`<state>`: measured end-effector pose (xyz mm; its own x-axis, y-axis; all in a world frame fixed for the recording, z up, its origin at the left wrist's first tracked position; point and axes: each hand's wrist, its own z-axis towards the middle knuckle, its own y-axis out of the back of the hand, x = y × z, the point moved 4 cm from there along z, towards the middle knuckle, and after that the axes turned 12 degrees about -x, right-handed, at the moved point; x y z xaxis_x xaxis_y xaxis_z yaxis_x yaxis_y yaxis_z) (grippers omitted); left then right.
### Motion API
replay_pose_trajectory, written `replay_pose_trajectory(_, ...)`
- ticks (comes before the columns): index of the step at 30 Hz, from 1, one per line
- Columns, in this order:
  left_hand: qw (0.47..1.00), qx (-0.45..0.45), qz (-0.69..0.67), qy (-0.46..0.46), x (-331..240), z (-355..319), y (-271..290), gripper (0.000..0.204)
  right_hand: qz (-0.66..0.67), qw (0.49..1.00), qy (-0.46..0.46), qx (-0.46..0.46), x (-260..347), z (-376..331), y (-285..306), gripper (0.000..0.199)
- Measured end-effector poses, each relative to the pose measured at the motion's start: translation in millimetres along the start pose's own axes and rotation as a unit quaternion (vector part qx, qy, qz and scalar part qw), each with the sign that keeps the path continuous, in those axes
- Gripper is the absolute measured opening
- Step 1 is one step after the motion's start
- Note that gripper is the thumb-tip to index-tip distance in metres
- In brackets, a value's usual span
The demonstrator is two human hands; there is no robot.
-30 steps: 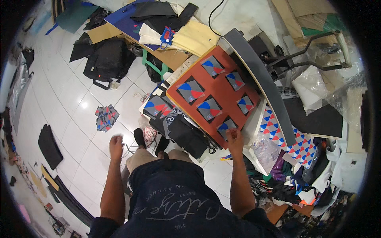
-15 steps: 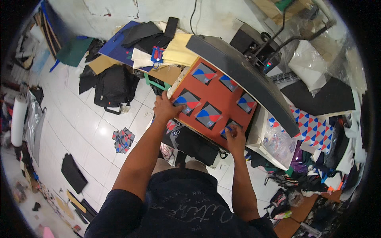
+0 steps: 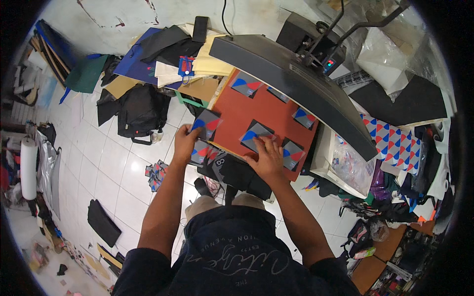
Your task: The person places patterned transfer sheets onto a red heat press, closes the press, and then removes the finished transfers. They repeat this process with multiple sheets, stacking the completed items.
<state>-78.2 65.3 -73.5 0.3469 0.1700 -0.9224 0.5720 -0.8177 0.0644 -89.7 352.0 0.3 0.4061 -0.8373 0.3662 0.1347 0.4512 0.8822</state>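
Note:
A heat press stands before me with its dark upper plate (image 3: pixel 291 84) raised over a red-brown pad (image 3: pixel 234 108). Several grey and black printed fabric patches with blue and red shapes lie on the pad. My left hand (image 3: pixel 184 144) is closed on the edge of one patch (image 3: pixel 208 122), lifted at the pad's left edge. Fingers stretched and thumb apart, my right hand (image 3: pixel 268 159) rests at the edge of the middle patch (image 3: pixel 251 132). Just right of it lies another patch (image 3: pixel 293 154). The raised plate partly covers the far patches.
More patches (image 3: pixel 200 153) lie by the press's front left edge, and a pile of them (image 3: pixel 156 175) is on the tiled floor. A black bag (image 3: pixel 140 111) stands to the left. Right of the press are a white tray (image 3: pixel 345 172) and a patterned sheet (image 3: pixel 392 140).
My left hand has moved left and lifted the near-left patch off its place. The right hand has left the right-hand patch and shifted left to the middle one.

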Motion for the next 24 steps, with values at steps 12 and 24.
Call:
replay_pose_trajectory(12,0.862,0.012,-0.436,0.259,62.8,-95.0,-11.8,0.029,-0.037,0.983,0.158,-0.082,2.2,-33.0,-20.8,0.037)
replay_pose_trajectory(24,0.828,0.112,-0.489,0.251,14.2,-116.1,-21.6,0.05,0.176,0.973,0.141,-0.045,64.8,-26.0,11.7,0.024)
